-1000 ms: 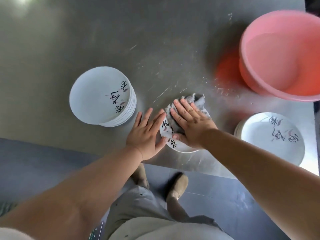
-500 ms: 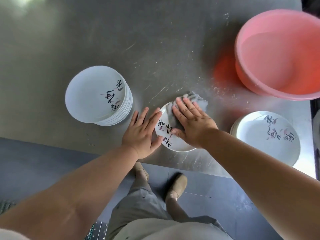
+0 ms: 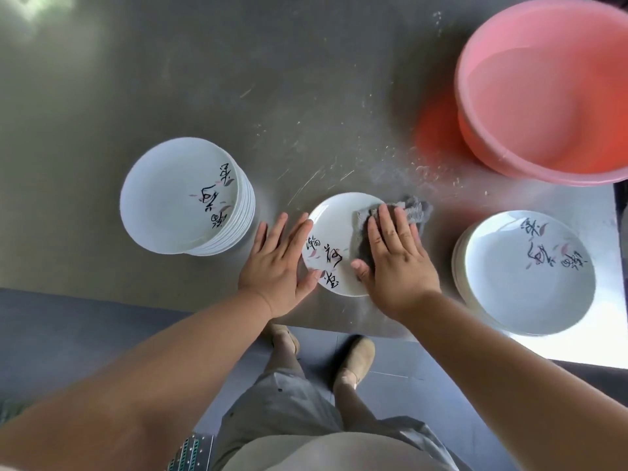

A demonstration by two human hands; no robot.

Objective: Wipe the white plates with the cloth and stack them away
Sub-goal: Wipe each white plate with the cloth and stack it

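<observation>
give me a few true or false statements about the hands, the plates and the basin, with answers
1. The right hand presses the grey cloth onto the middle plate. True.
2. The left hand grips the cloth. False: it lies flat, fingers straight, at the plate's left edge.
3. The pink basin stands at the far right of the table. True.
4. The left stack is lower than the right stack. False: the left stack is taller.

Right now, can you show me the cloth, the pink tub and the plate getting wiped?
cloth (image 3: 413, 209), head view, bunched grey edge hanging off the plate.
pink tub (image 3: 492, 96), head view, its inside wall.
plate getting wiped (image 3: 334, 226), head view, bare white middle.
</observation>
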